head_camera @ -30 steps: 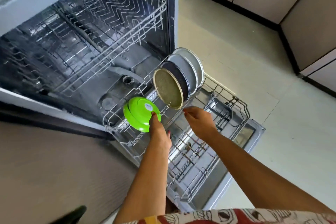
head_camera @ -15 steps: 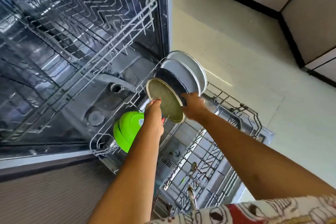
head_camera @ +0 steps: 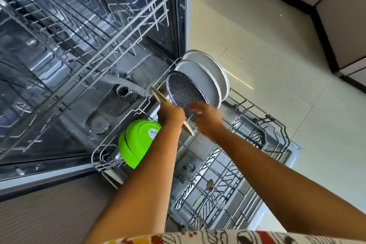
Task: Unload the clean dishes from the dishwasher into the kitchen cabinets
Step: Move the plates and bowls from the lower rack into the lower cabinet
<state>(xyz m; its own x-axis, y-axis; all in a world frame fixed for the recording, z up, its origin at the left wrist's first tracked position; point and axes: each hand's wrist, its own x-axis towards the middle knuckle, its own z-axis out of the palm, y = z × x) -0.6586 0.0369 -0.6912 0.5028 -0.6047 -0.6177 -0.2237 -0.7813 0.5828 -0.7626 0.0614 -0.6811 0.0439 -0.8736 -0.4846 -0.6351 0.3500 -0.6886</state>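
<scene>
Pale floor tiles point(head_camera: 257, 35) lie beyond the lower rack point(head_camera: 277, 123). The left hand point(head_camera: 171, 114) clasps the tan plate point(head_camera: 158, 94) edge-on, with the dark speckled plate point(head_camera: 183, 89) just right of that grip and the green bowl point(head_camera: 136, 142) below it. The right hand point(head_camera: 207, 118) is blurred over the speckled plate's lower edge, and its grip cannot be told.

Both forearms point(head_camera: 138, 184) are bare. The top point(head_camera: 227, 238) is pale, printed with black line drawings and red and yellow patches.

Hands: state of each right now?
Left hand: grips the tan plate.
Right hand: blurred at the dark plate; cannot tell.
</scene>
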